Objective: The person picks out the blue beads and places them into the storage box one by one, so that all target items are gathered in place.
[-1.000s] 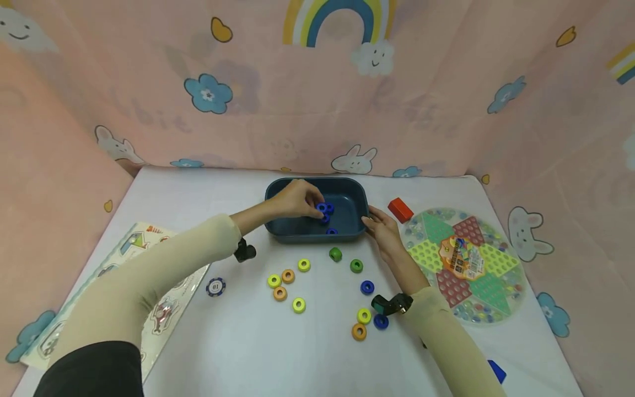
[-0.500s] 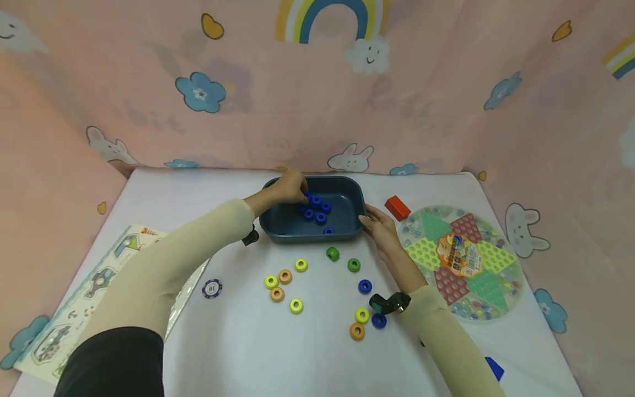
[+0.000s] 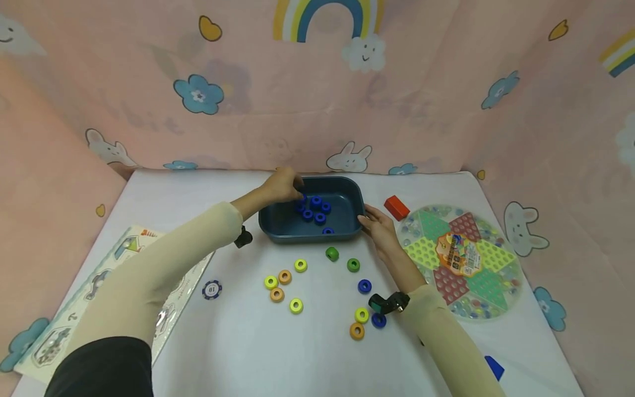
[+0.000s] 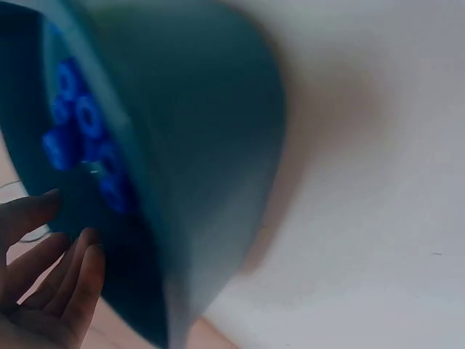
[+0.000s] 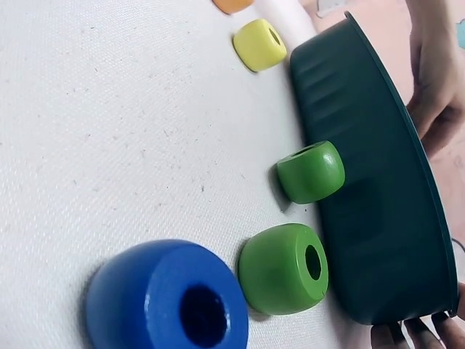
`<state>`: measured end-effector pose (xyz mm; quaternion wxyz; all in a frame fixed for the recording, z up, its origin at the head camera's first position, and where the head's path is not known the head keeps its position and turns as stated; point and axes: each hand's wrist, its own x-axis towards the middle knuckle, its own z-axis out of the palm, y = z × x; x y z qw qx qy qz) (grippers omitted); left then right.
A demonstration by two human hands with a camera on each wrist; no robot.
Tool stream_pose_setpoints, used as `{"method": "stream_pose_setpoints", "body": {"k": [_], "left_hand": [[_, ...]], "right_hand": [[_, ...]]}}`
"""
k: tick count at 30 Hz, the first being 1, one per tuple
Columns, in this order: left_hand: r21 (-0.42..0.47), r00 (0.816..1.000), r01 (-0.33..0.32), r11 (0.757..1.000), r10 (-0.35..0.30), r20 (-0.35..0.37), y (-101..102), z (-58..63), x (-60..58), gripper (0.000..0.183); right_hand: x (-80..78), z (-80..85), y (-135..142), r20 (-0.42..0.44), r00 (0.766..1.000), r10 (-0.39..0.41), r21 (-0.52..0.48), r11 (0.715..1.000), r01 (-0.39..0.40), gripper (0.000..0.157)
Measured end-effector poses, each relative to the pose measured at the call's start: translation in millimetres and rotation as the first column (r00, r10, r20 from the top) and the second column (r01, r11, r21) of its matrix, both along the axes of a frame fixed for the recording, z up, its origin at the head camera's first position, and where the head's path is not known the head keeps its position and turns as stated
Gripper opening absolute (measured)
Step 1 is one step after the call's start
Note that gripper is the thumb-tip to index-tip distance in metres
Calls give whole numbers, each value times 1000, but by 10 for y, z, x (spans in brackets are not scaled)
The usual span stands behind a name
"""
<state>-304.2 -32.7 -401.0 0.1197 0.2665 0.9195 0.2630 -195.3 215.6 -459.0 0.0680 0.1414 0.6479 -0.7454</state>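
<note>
A dark blue-green rectangular tray (image 3: 312, 239) stands at the back middle of the table. Several blue beads (image 3: 316, 202) lie loose inside it, bunched near its centre. Over the tray's left back part hovers my left hand (image 3: 284, 186). In the left wrist view, that hand's fingers (image 4: 83, 280) reach over the tray apart from the beads, with nothing between them. My right hand (image 3: 381, 229) grips the tray's right end, thumb at the rim. Only the fingertips of that hand show at the lower right of the right wrist view.
In front of the tray lie green (image 3: 332, 253), yellow (image 3: 300, 265), orange (image 3: 276, 295) and more blue beads (image 3: 364, 286). A poker chip (image 3: 211, 289) and picture board (image 3: 49, 344) are left. On the right are a red block (image 3: 397, 208), round game board (image 3: 458, 262) and blue piece (image 3: 494, 368).
My left hand has moved left and back within the tray and let go of blue beads, which now lie spread there. The right hand stays on the tray's end.
</note>
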Motion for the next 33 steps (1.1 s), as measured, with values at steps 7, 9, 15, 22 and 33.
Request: {"method": "stream_pose_setpoints", "body": {"k": [7,9,15,22,33], "left_hand": [[241,991,130,962,-119,-62,96,130,391,26],[275,977,211,938,-196,-84,189,129,572,25],[302,893,441,845,-448,-49,560,-78,1033,25],[205,821,558,804,-571,11,857,-398,1370,32],[173,826,557,812,-563,-17,987,-646,1578,31]], "right_hand": [[-4,15,41,-1,1000,24,14,1000,-24,49],[-7,42,56,-4,999,38,27,999,-38,49],[-25,64,89,2,998,69,39,997,-69,49],[-25,58,69,11,997,81,63,995,-82,50],[-26,63,79,-6,997,78,44,996,-77,48]]}}
